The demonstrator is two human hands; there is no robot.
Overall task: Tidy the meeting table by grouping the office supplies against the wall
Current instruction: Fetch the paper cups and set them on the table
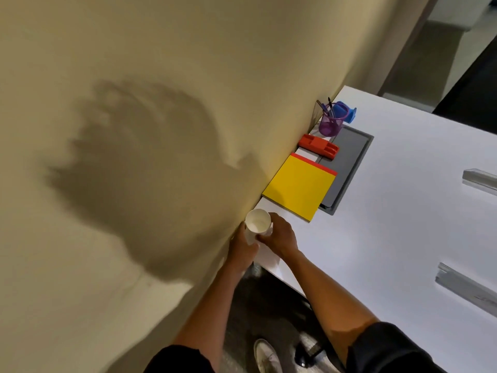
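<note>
Both hands wrap the white paper cup: the left hand curls around its wall side, the right hand around the side toward the open surface, fingers closed on the cup's body below the rim. The cup stands upright on the white surface, near its corner and just beside the wall, with its mouth open upward; it looks empty, though the bottom is not sharp enough to be sure.

A cup like this is probably very light and thin-walled, so a hard squeeze would likely dent it. Holding it low on the body, as here, should keep it steady; the rim is stiffer but easier to tip from.

Farther along the wall lies a yellow notepad with a red strip at its far edge, partly overlapping a grey inset panel. Beyond it sit a red stapler-like item, a purple mesh pen holder with pens, and a blue object behind that. All sit close to the wall, so the grouping looks nearly done.
</note>
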